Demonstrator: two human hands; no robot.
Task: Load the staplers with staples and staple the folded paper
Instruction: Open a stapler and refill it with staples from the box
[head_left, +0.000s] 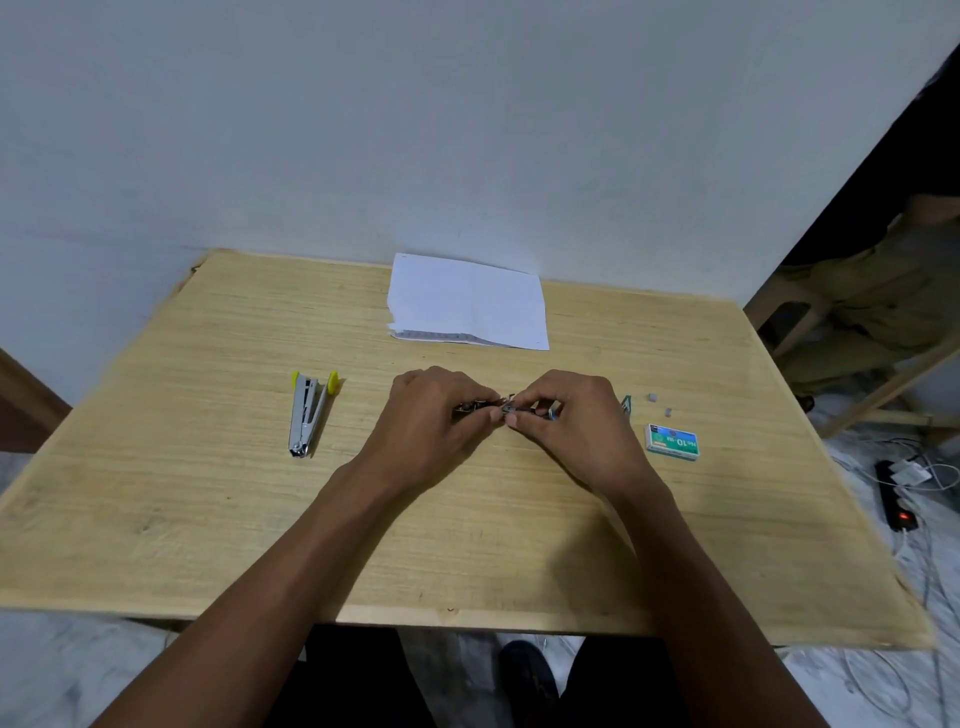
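Note:
Both my hands meet over the middle of the wooden table (208, 519). My left hand (431, 415) grips a small metal stapler (480, 405), mostly hidden by my fingers. My right hand (566, 415) pinches the stapler's other end, where a bit of blue shows. A second stapler (307, 415) with yellow ends lies swung apart at the left. The folded white paper (467, 301) lies at the table's far edge. A green staple box (671, 442) sits to the right.
Two small grey staple strips (660, 405) lie just beyond the box. A green piece (627, 402) peeks out behind my right hand. Off the table's right edge are a power strip (893, 499) with cables and a wooden frame.

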